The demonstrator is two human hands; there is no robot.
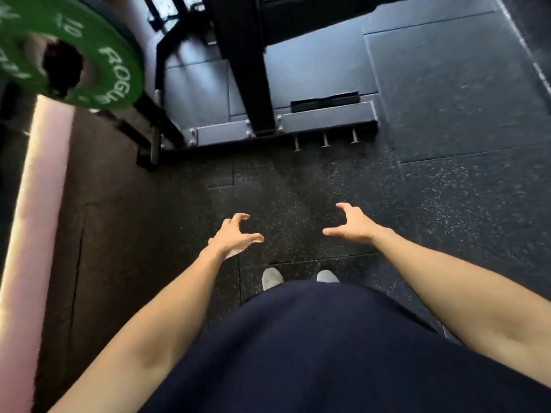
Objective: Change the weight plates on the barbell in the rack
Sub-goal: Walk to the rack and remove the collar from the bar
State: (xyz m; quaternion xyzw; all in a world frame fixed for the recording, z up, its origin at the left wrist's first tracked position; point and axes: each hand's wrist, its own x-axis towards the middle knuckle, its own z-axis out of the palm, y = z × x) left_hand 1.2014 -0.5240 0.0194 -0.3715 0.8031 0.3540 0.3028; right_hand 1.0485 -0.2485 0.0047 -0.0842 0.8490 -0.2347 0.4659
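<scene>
Plate [113, 59]: green round disc, white lettering, looks rubbery, kinda blurry
Left hand [231, 236]: fingers spread, loosely clawed, holding nothing
Right hand [353, 225]: same, nothing held
Floor [447, 189]: speckled black rubber

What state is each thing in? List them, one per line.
Round green rubber weight plate: upright at upper left, centre hole dark, its support unclear.
Left hand: open, fingers spread, holding nothing.
Right hand: open, fingers spread, holding nothing.
Black steel rack base: bolted, resting on the speckled rubber floor.
</scene>
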